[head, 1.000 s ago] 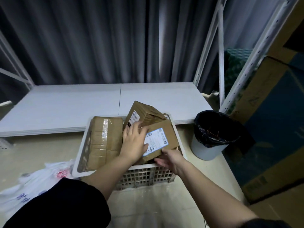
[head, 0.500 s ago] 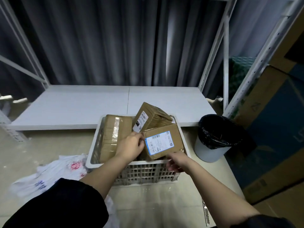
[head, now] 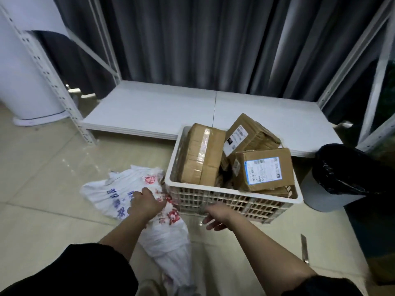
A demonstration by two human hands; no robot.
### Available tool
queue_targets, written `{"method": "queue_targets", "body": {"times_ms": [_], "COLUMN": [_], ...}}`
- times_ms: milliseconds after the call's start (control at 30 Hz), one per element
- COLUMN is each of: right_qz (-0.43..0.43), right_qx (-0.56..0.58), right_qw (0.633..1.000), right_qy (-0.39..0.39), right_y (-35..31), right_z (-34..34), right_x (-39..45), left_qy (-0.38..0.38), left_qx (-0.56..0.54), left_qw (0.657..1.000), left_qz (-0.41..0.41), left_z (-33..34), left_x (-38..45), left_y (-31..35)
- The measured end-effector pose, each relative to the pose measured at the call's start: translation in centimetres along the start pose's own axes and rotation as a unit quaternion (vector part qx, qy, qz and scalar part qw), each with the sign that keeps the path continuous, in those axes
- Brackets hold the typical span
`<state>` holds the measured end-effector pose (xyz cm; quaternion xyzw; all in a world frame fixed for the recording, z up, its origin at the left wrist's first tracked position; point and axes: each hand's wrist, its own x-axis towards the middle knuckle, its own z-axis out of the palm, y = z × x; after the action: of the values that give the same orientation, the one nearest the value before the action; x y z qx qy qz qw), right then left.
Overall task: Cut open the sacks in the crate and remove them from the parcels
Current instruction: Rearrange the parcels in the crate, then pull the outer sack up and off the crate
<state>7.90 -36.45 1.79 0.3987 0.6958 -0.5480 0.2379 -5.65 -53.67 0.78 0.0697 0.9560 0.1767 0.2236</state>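
Observation:
A white slatted crate [head: 235, 189] stands on the tiled floor with three brown cardboard parcels in it: a taped one [head: 201, 154] on the left, a tilted one [head: 245, 133] at the back, and a labelled one [head: 267, 169] at the front right. A crumpled white sack [head: 111, 193] with blue and red print lies on the floor left of the crate. My left hand [head: 145, 201] rests on the sack, fingers curled into its fabric. My right hand [head: 215, 216] hovers in front of the crate's near wall with straight fingers, holding nothing.
A bin with a black liner [head: 342, 178] stands right of the crate. A utility knife [head: 304, 249] lies on the floor at the right. A low white shelf board [head: 160, 110] and metal rack uprights [head: 49, 69] stand behind, before dark curtains.
Both hands have left the labelled parcel in the crate. My left hand moved down-left onto the sack on the floor; my right hand dropped in front of the crate. The view swung left.

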Motion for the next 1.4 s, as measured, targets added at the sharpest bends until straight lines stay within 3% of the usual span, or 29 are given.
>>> {"method": "queue_targets", "body": {"times_ms": [67, 133, 233, 333, 367, 433, 500, 567, 667, 733, 833, 933, 1100, 1267, 1400], "right_qz": [0.006, 0.017, 0.030, 0.030, 0.030, 0.028, 0.025, 0.019, 0.012, 0.006, -0.011, -0.024, -0.082, -0.156, -0.241], "right_qx": [0.002, 0.001, -0.007, 0.009, 0.016, 0.013, 0.009, 0.007, -0.004, -0.015, -0.059, -0.089, 0.016, 0.100, 0.010], "right_qw": [1.000, 1.000, 0.999, 0.998, 0.998, 0.998, 0.998, 0.998, 0.998, 0.998, 0.995, 0.986, 0.976, 0.964, 0.964], "right_qy": [-0.010, -0.022, -0.037, -0.045, -0.047, -0.051, -0.060, -0.063, -0.067, -0.063, -0.074, -0.136, -0.202, -0.193, -0.111], "right_y": [-0.2, -0.2, -0.1, 0.4, 0.6, 0.9, 1.0, 0.8, 0.0, -0.9, -2.7, -4.8, -8.9, -13.0, -15.7], "right_z": [1.7, 2.9, 3.8, 3.8, 3.8, 3.7, 3.7, 3.6, 3.5, 3.5, 3.0, 2.4, 0.1, -3.8, -7.0], "right_x": [1.2, 2.1, 2.8, 3.4, 3.5, 3.9, 4.1, 4.1, 3.6, 2.6, 0.1, -3.2, -8.6, -15.3, -21.0], "left_qy": [-0.092, -0.123, -0.083, 0.027, 0.083, 0.070, 0.029, 0.062, -0.025, -0.028, 0.025, 0.064, 0.166, 0.260, 0.368], "left_qx": [0.126, 0.266, 0.396, 0.359, 0.364, 0.431, 0.455, 0.433, 0.474, 0.499, 0.488, 0.475, 0.409, 0.293, 0.223], "left_qw": [0.988, 0.955, 0.906, 0.883, 0.853, 0.788, 0.771, 0.780, 0.811, 0.814, 0.828, 0.839, 0.864, 0.880, 0.852], "left_qz": [0.014, 0.040, 0.125, 0.300, 0.365, 0.434, 0.446, 0.448, 0.341, 0.296, 0.275, 0.257, 0.243, 0.267, 0.299], "left_z": [1.4, 3.5, 6.0, 8.4, 9.0, 9.0, 8.3, 8.3, 5.1, 2.1, -4.2, -10.3, -19.0, -26.1, -30.5], "left_x": [0.5, 0.4, -0.2, 1.0, 1.5, 2.1, 2.7, 3.5, 3.7, 3.3, 2.4, 0.9, -3.0, -8.0, -11.7], "left_y": [-2.5, -4.5, -5.7, -6.8, -6.9, -6.9, -7.3, -8.0, -6.6, -4.9, -1.9, 0.2, 3.0, 7.3, 10.8]}}
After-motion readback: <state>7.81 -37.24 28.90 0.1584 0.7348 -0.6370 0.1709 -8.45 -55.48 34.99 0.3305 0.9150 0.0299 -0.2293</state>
